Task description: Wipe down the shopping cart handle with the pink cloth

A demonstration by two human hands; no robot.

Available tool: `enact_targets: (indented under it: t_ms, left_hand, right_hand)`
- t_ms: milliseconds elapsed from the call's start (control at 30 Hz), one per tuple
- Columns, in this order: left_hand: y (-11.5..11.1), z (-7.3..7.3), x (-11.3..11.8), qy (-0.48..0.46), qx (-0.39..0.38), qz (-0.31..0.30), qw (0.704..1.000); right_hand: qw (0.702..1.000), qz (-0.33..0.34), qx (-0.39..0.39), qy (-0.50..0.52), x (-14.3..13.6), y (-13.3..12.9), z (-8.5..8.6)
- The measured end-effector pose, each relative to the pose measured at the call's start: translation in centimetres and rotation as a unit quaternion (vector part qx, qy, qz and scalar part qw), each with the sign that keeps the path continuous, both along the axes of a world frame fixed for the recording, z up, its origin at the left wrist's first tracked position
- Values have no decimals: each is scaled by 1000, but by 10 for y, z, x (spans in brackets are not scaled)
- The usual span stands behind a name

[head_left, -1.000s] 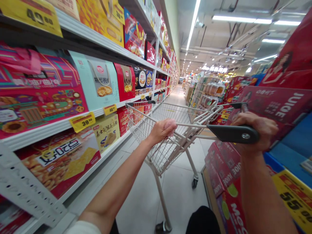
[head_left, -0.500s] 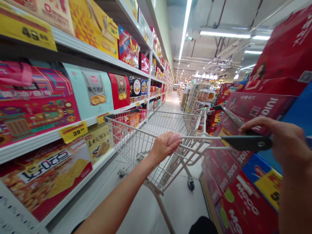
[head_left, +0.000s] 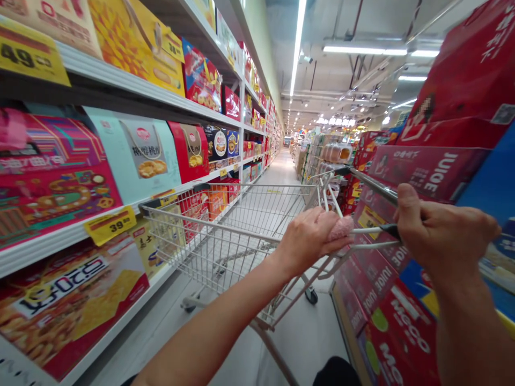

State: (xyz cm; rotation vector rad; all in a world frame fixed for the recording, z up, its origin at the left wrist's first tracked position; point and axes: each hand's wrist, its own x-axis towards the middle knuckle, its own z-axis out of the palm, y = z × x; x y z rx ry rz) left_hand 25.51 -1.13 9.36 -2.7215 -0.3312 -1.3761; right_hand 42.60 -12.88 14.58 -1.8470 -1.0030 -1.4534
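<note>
A metal wire shopping cart (head_left: 225,230) stands at an angle in the aisle in front of me, and I see nothing in its basket. My left hand (head_left: 309,236) is closed on a small fuzzy pink cloth (head_left: 341,229), pressing it around the cart's top side rail near the handle end. On the right, my right hand (head_left: 442,228) grips the near end of the cart's handle (head_left: 374,186), thumb on top. Its fingers partly hide the dark end piece of the handle.
Shelves (head_left: 148,72) of boxed snacks with yellow price tags line the left, close to the cart's front corner. Stacked red juice cartons (head_left: 426,171) crowd the right side. Tiled floor (head_left: 281,166) runs down the aisle ahead.
My left hand has slid right along the rail with the pink cloth, toward the handle. My right hand has closed more fully over the handle's end. The cart's front corner has shifted left.
</note>
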Motion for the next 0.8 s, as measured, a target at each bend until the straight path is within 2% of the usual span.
enact_targets:
  t_ms: [133,233,367,433,500,567,667,800]
  left_hand:
    - [18,-22,-21,-22,-32,6,999]
    - [28,-38,-41,-22,-22,36,999]
    - [24,-49,-61,-3,5,69,998]
    - [18,-52,-64,2,-15,41,999]
    - [12,-53,-61,-13,-33,-17,999]
    - [8,-52,-54,-60,-45,-64,995]
    - [4,-40,-36,-113,-59,-88,988]
    - [-6,-11,-10,-58,-13,-106,993]
  right_hand:
    - [999,42,9,11,-2,1,1]
    - [999,47,24,14,-3,3,0]
    - [998,57,24,34,-3,4,0]
    - [997,61,23,47,-3,5,0]
    - [996,61,29,53,-2,7,0]
    - [996,63,31,52,-1,7,-1]
    - [996,75,35,35,-1,7,-3]
    - [995,92,33,20,-1,6,-3]
